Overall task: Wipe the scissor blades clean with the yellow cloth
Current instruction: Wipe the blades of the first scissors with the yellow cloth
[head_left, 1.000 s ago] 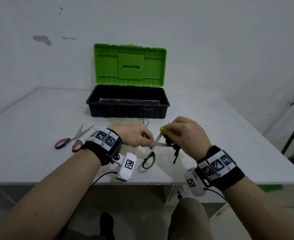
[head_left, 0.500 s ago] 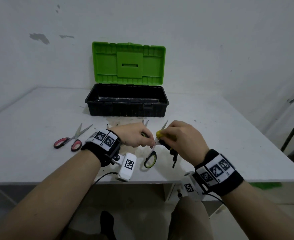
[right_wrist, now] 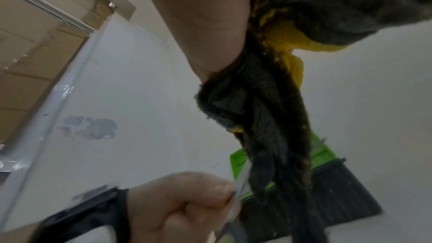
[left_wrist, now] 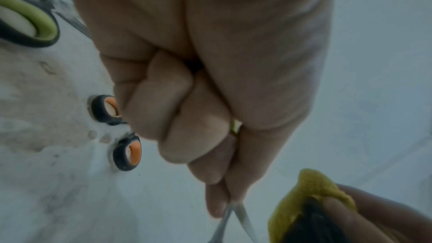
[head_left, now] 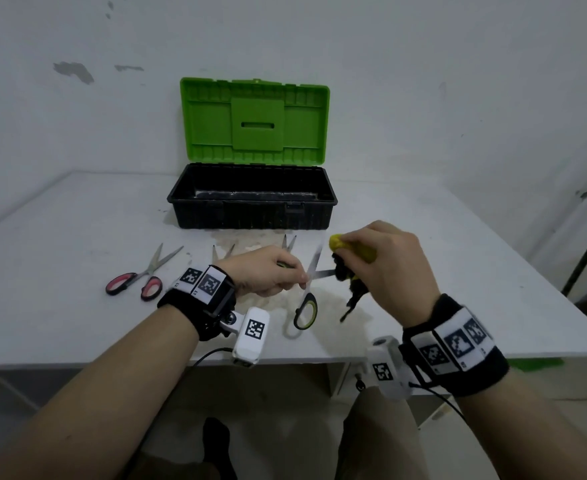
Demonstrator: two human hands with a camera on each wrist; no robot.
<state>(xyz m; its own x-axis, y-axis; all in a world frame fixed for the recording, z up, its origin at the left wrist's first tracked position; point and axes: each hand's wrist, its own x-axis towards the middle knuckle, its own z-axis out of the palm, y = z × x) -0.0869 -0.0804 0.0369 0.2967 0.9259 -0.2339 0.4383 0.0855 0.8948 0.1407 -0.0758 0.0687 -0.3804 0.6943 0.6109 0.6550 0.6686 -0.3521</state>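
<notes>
Two hands meet just above the near edge of the bench (head_left: 77, 216). Your left hand (head_left: 264, 270) has its fingers curled tight, a closed grip around the green-and-black scissors (head_left: 311, 271), pinching them near the pivot; the lower handle loop hangs free below your fist, and the blades are spread in a V, one pointing up and away, the other pointing right. Your right hand (head_left: 385, 261) holds a closed grip on the yellow cloth (head_left: 340, 242), bunched in the fingers, with its dark, soiled part hanging below the palm. That cloth touches the tip of the right-pointing blade. In the left wrist view your left-hand fingers (left_wrist: 198, 136) fold over the scissors and the two blades run out from your fingertips towards the cloth.

Under and behind your left hand, two more scissors lie on the bench: only their blade tips show from the head view, and the left wrist view shows orange-and-black handles (left_wrist: 127, 151). Further left lie red-handled scissors (head_left: 139, 277), slightly open. At the back of the bench stands a black toolbox (head_left: 252, 199) with its green lid (head_left: 255, 121) raised against the wall.
</notes>
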